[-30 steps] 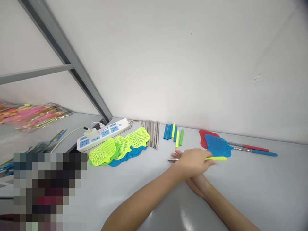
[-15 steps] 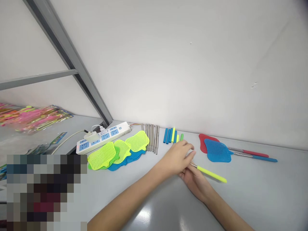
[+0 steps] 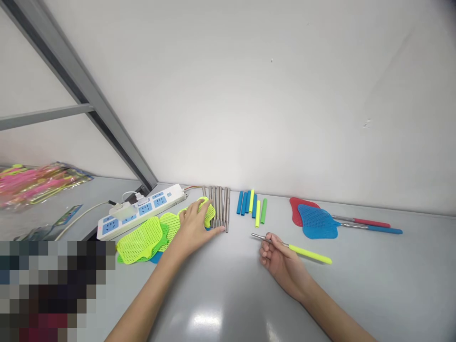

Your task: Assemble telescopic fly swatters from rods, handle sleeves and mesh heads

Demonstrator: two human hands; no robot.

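My right hand (image 3: 285, 268) is closed round a metal rod (image 3: 261, 236) with a yellow grip sleeve (image 3: 309, 254) on its right end. The rod's bare tip points left. My left hand (image 3: 194, 225) lies over a yellow-green fly swatter head (image 3: 209, 211), its fingers spread and the thumb stretched toward the metal rods; whether the fingertips touch the head, I cannot tell. Beside it overlap more mesh heads, a yellow one (image 3: 140, 240) above a green one (image 3: 164, 237). Several bare metal rods (image 3: 220, 204) stand in a row just right of that hand.
Blue sleeves (image 3: 240, 203), yellow sleeves (image 3: 257, 213) and a green sleeve (image 3: 263, 211) lie near the wall. At right are a red swatter (image 3: 297, 211) and a blue swatter (image 3: 318, 223) with handles. A white power strip (image 3: 162, 202) and bagged goods (image 3: 39, 183) are at left.
My left hand has moved away from my right hand, leftward to the swatter heads. The rod's tip now shows in my right hand, which still holds it. The camera view has shifted slightly.
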